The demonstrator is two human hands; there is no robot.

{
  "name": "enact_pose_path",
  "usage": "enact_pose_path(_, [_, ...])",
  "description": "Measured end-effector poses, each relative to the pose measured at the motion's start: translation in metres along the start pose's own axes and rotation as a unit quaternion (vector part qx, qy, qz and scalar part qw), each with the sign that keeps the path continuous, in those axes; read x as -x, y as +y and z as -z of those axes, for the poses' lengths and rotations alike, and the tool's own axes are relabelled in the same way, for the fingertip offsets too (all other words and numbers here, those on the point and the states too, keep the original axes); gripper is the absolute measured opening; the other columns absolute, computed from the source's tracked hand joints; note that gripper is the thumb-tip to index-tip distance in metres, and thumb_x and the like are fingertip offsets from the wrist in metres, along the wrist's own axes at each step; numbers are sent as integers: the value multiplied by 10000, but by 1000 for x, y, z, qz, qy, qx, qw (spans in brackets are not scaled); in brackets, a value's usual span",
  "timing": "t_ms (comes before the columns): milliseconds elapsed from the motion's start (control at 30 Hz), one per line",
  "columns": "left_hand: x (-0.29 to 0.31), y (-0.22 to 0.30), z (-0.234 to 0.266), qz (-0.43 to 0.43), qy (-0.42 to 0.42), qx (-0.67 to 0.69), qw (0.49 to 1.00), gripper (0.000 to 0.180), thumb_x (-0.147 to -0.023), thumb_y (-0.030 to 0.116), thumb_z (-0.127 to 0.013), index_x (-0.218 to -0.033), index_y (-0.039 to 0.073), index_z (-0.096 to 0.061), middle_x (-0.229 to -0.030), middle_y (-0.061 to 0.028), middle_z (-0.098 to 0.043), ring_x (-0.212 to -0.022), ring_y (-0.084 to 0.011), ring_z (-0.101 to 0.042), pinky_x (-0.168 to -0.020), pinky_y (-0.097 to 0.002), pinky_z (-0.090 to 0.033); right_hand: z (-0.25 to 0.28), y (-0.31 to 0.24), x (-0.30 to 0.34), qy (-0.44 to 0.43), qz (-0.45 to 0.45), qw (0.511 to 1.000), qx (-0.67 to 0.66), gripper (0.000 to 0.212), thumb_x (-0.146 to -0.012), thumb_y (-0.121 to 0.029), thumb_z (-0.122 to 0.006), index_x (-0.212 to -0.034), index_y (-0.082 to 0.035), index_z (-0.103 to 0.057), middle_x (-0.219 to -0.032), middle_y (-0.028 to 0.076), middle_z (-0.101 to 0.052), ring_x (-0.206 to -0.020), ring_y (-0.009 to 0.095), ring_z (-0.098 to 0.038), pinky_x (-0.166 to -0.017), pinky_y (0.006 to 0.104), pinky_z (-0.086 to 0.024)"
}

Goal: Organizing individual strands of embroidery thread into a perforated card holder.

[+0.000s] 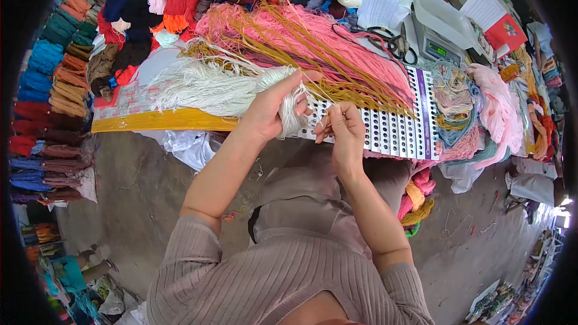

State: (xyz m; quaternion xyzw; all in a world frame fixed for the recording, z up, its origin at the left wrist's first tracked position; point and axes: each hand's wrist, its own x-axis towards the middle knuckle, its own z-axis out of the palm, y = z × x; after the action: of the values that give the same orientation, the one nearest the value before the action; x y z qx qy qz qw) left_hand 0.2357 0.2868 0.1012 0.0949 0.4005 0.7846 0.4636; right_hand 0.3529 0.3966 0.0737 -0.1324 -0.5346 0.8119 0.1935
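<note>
Loosely spread, the white yarn (208,89) lies across the near part of the work table, its right end gathered up in the person's grasp. Under and beside it are a yellow-taped edge (162,121) and a white perforated board (388,135). Just beyond lie pink yarn (259,24) and mustard strands (367,100), with scissors (394,42) and a digital scale (442,50) farther to the right. Coloured skeins (45,69) line the left side of the room above a grey floor (156,198). The left hand (278,107) is curled around the white yarn's gathered end; the right hand (343,127), just beside it, pinches a thin pale strand between thumb and fingertips.
</note>
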Motion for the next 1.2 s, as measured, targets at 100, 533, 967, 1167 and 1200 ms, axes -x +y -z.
enact_pose_path(100, [0,1,0,-21,9,-14,1000,366,-941,272,-443,-1168,-5,-520,-750,-11,-541,-477,-52,-437,-567,-245,-466,0,2,0,4,-1,1000,4,203,-964,-220,-406,-885,-42,-463,-631,78,-559,-510,125,-512,-509,224,-424])
enact_pose_path(533, [-2,52,67,165,1,-5,986,257,-909,283,-528,-724,105,-529,-498,73,-372,-345,-28,-283,-295,-182,-193,27,-40,7,40,208,926,313,81,-894,-77,-497,-915,-13,-542,-1001,132,-601,-923,202,-563,-823,315,-422])
enact_pose_path(967, [111,421,331,-482,117,-46,867,353,-895,343,-457,-980,4,-513,-896,-87,-572,-572,-116,-476,-630,-270,-448,440,-151,235,146,352,923,-56,168,-877,-155,-551,-1005,-50,-574,-743,-1,-504,-625,85,-429,-603,206,-415])
enact_pose_path(1167, [31,206,72,-337,11,108,935,265,-848,126,-546,-1053,-41,-524,-863,-114,-607,-581,-136,-506,-591,-276,-455,188,-124,111,332,176,745,551,220,-838,-64,-555,-1052,-28,-596,-963,29,-613,-793,103,-548,-646,207,-424])
enact_pose_path(1200, [23,177,79,-241,-9,220,945,248,-811,50,-570,-1044,-28,-533,-901,-128,-610,-685,-168,-571,-666,-320,-510,149,-108,86,253,76,852,452,197,-870,-151,-566,-1024,-37,-609,-918,16,-610,-748,93,-543,-645,238,-443])
